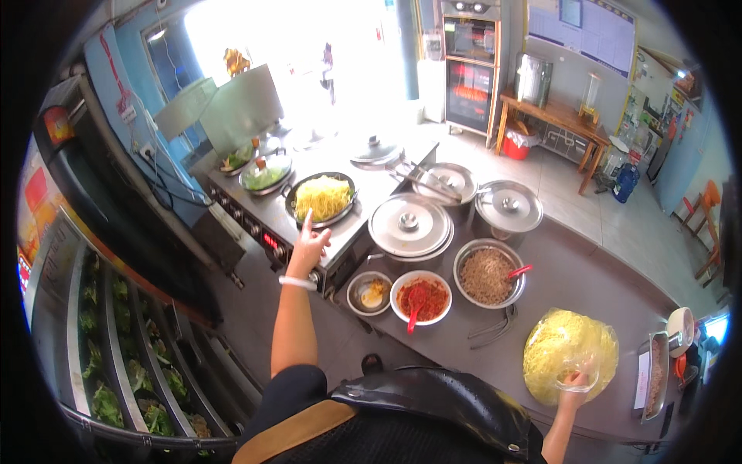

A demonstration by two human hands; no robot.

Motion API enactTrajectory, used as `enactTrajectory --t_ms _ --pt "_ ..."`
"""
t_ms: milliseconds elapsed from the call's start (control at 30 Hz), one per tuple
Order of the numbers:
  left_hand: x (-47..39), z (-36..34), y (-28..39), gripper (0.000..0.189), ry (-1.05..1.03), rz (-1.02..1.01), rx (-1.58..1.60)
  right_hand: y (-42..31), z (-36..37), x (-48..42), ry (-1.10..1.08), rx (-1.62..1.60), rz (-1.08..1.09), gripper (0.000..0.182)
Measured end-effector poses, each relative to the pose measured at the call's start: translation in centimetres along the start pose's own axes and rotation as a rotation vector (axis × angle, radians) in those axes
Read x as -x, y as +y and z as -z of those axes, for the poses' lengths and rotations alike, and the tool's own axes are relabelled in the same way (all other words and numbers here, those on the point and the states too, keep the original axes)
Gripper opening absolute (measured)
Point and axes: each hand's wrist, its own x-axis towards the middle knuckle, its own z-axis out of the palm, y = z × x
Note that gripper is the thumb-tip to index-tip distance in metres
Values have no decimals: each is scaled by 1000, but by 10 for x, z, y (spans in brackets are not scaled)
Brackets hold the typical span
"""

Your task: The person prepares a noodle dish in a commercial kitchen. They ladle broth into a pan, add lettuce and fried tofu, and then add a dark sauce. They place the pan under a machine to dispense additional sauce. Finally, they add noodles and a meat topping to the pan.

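Note:
My left hand is stretched out over the front of the stove, holding nothing. Its index finger points at a black two-handled pan heaped with yellow noodles; I cannot tell whether the fingertip touches them. At the right, my right hand is at a large clear plastic bag full of yellow noodles on the counter. Clear plastic lies around its fingers and wrist, so their grip is partly hidden. No noodles show lifted from the bag.
Beside the stove stand lidded steel pots. Nearer are a bowl of red chili sauce with a red spoon, a small steel bowl, a bowl of minced filling and metal tongs. A rack of greens is at left.

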Motion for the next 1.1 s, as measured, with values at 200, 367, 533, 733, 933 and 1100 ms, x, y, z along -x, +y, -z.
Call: enactTrajectory --t_ms 200,367,533,733,933,1100 --pt "21 7 5 75 37 55 193 -6 24 -33 -56 -941 -39 23" --pt "24 -2 5 76 70 64 282 -28 14 -31 40 -594 94 25" --pt "32 -3 4 75 91 79 315 -30 15 -21 -186 -777 114 54" --pt "27 -3 8 76 88 79 323 -39 28 -26 -358 -1223 -84 59" --pt "24 -5 13 77 67 93 313 -5 -31 -27 -152 -815 160 51" --pt "27 -4 6 75 60 57 349 -23 -5 -22 -372 -1009 -103 52"
